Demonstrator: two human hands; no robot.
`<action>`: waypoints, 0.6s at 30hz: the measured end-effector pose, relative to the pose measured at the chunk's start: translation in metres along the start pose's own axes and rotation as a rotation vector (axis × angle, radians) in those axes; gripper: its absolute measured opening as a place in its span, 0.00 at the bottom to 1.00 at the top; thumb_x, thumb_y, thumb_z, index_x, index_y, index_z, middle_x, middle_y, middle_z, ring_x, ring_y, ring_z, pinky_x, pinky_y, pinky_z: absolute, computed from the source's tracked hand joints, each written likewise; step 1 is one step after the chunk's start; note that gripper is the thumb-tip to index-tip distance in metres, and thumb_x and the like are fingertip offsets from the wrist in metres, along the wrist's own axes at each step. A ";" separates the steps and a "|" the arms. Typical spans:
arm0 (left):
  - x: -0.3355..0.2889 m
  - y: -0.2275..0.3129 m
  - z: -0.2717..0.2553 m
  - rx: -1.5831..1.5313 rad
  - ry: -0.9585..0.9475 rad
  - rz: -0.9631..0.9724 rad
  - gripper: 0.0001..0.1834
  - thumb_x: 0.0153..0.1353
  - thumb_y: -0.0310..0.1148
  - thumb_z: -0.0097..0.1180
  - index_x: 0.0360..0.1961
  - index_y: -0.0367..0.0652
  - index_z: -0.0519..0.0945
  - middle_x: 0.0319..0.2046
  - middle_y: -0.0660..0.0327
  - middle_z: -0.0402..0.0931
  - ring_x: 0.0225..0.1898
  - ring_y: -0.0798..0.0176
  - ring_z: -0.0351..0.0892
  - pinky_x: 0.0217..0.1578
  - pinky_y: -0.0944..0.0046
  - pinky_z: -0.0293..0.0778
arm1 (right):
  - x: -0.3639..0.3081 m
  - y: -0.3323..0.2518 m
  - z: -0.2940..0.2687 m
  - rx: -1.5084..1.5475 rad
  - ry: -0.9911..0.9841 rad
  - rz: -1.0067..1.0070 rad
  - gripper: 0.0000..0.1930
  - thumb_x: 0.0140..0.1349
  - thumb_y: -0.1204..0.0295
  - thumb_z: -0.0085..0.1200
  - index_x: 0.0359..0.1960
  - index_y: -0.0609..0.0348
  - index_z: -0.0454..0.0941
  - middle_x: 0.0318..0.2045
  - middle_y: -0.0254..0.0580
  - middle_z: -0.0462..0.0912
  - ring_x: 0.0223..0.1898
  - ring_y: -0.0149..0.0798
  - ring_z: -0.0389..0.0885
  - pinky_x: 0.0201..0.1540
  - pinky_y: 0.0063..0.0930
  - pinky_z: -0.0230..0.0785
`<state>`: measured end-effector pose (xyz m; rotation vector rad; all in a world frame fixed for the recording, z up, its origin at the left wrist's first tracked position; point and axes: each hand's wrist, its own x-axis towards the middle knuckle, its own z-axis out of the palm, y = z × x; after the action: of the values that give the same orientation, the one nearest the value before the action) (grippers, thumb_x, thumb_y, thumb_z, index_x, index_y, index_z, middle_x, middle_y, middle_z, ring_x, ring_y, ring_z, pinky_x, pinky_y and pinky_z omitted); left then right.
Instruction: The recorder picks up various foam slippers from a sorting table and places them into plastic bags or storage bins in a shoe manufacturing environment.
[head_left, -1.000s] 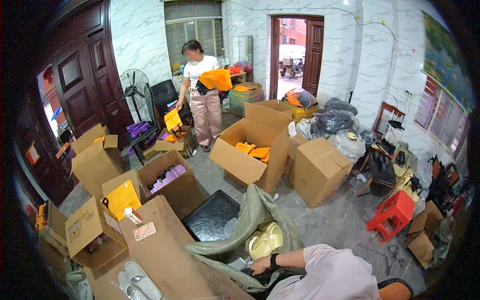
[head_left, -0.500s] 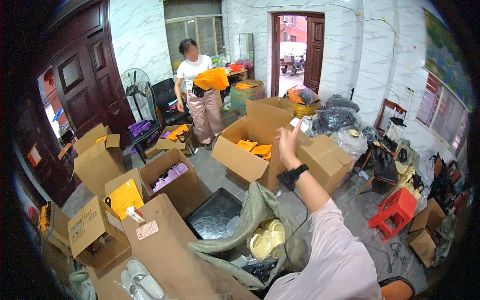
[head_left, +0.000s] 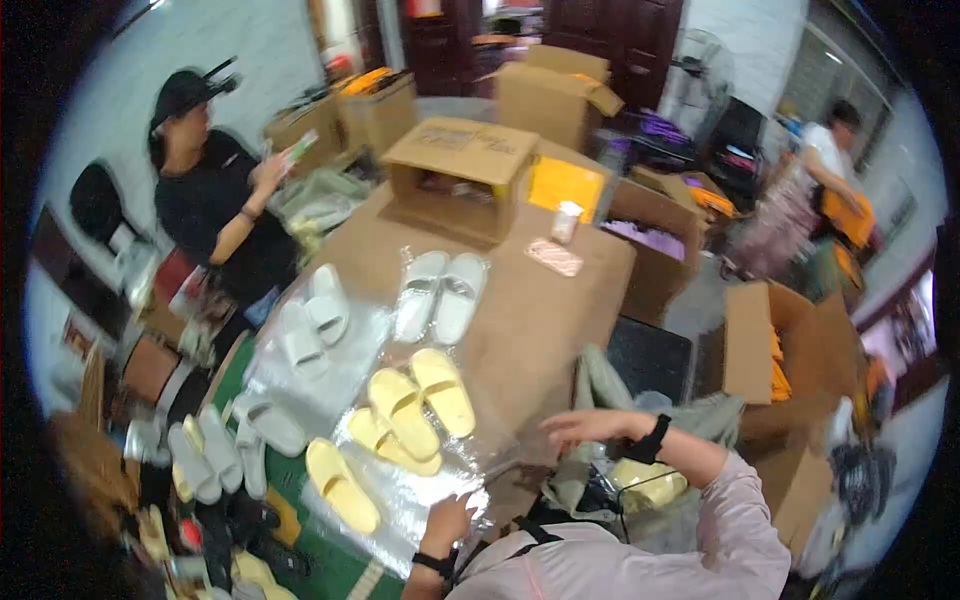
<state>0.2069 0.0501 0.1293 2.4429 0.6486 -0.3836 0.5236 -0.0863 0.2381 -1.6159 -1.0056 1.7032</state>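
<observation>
My left hand (head_left: 448,524) is low over the near edge of the table, at the clear plastic bags (head_left: 385,525); blur hides how its fingers are held. My right hand (head_left: 590,427) hovers by the table's right edge, beside the grey-green sack (head_left: 600,385), fingers stretched out and nothing in them. Left of my hands lie yellow slippers (head_left: 440,392), some overlapping, and a single yellow slipper (head_left: 342,486). Beyond them a pair of pale grey slippers (head_left: 458,297) rests in clear plastic. Another whitish pair (head_left: 313,322) lies on plastic further left.
An open cardboard box (head_left: 460,150) stands at the table's far end, near a phone (head_left: 554,257). A person in black (head_left: 215,185) stands far left holding a phone; another person (head_left: 800,190) bends at the right. Open cartons (head_left: 750,345) flank the table's right side.
My view has swung left onto the table. My right arm, earlier stretched toward the cartons, is drawn back near the table edge. My left hand has come into view.
</observation>
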 end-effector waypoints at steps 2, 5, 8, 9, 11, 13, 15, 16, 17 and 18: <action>-0.010 -0.016 0.009 -0.005 0.192 0.016 0.19 0.58 0.40 0.50 0.47 0.43 0.74 0.38 0.46 0.76 0.42 0.44 0.74 0.42 0.52 0.70 | 0.063 -0.010 0.024 -0.043 -0.292 0.044 0.29 0.62 0.57 0.48 0.61 0.58 0.59 0.46 0.40 0.75 0.43 0.30 0.73 0.45 0.25 0.67; -0.026 -0.005 -0.002 -0.108 0.247 -0.072 0.18 0.58 0.38 0.51 0.48 0.43 0.74 0.39 0.46 0.76 0.42 0.45 0.74 0.44 0.53 0.69 | 0.141 -0.013 0.039 -0.152 -0.428 -0.076 0.28 0.62 0.58 0.49 0.60 0.58 0.60 0.46 0.42 0.75 0.41 0.31 0.73 0.46 0.27 0.67; -0.028 0.026 -0.027 -0.917 0.190 -0.235 0.18 0.65 0.38 0.44 0.51 0.40 0.72 0.44 0.49 0.74 0.45 0.54 0.75 0.45 0.60 0.70 | 0.228 0.043 0.016 -0.093 0.075 -0.309 0.30 0.59 0.58 0.53 0.58 0.63 0.61 0.46 0.43 0.76 0.40 0.34 0.73 0.47 0.32 0.67; -0.039 0.031 -0.032 -1.445 0.281 -0.211 0.18 0.66 0.38 0.41 0.51 0.37 0.70 0.43 0.49 0.74 0.45 0.54 0.75 0.45 0.59 0.71 | 0.236 0.030 0.027 -0.092 0.040 -0.325 0.30 0.59 0.58 0.53 0.58 0.63 0.61 0.46 0.43 0.76 0.40 0.34 0.73 0.47 0.32 0.67; -0.052 0.016 -0.029 -2.011 0.493 -0.162 0.20 0.69 0.37 0.35 0.51 0.31 0.66 0.41 0.44 0.74 0.43 0.50 0.75 0.45 0.55 0.72 | 0.239 -0.010 0.046 -0.582 0.783 0.005 0.35 0.50 0.51 0.59 0.52 0.68 0.65 0.48 0.53 0.73 0.50 0.47 0.71 0.52 0.36 0.63; -0.033 -0.003 -0.009 -1.723 0.617 -0.287 0.15 0.66 0.35 0.42 0.45 0.32 0.69 0.36 0.51 0.75 0.36 0.59 0.75 0.39 0.64 0.71 | 0.286 0.071 0.027 -0.173 0.611 0.098 0.42 0.44 0.49 0.63 0.51 0.71 0.64 0.51 0.59 0.68 0.54 0.53 0.65 0.56 0.39 0.59; -0.025 -0.032 0.002 -1.348 0.914 -0.523 0.12 0.62 0.31 0.49 0.41 0.32 0.70 0.31 0.56 0.73 0.33 0.65 0.73 0.37 0.69 0.69 | 0.316 0.095 0.050 -0.096 0.651 0.074 0.44 0.41 0.49 0.65 0.51 0.73 0.63 0.49 0.60 0.69 0.55 0.54 0.64 0.57 0.38 0.57; -0.029 -0.046 0.003 -1.132 1.107 -0.665 0.12 0.59 0.30 0.53 0.40 0.33 0.70 0.29 0.58 0.71 0.33 0.68 0.70 0.36 0.71 0.67 | 0.317 0.072 0.084 -0.207 0.762 0.096 0.44 0.40 0.49 0.66 0.50 0.74 0.63 0.48 0.61 0.70 0.55 0.55 0.64 0.57 0.38 0.57; -0.027 -0.054 -0.004 -0.944 1.039 -0.790 0.20 0.53 0.28 0.59 0.45 0.34 0.68 0.32 0.58 0.69 0.37 0.65 0.68 0.41 0.68 0.66 | 0.318 0.067 0.094 -0.272 0.823 0.081 0.43 0.39 0.52 0.67 0.50 0.73 0.63 0.43 0.62 0.74 0.50 0.53 0.71 0.52 0.39 0.63; 0.001 -0.051 -0.006 -0.963 1.007 -0.713 0.20 0.53 0.28 0.59 0.45 0.34 0.68 0.32 0.58 0.69 0.37 0.65 0.68 0.41 0.68 0.66 | 0.333 0.126 0.060 -0.267 0.902 0.091 0.43 0.39 0.52 0.67 0.50 0.73 0.63 0.43 0.62 0.74 0.50 0.53 0.71 0.52 0.39 0.63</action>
<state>0.1812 0.0907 0.1107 1.2658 1.6340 0.8072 0.4418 0.1116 -0.0529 -2.2921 -0.6993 0.7096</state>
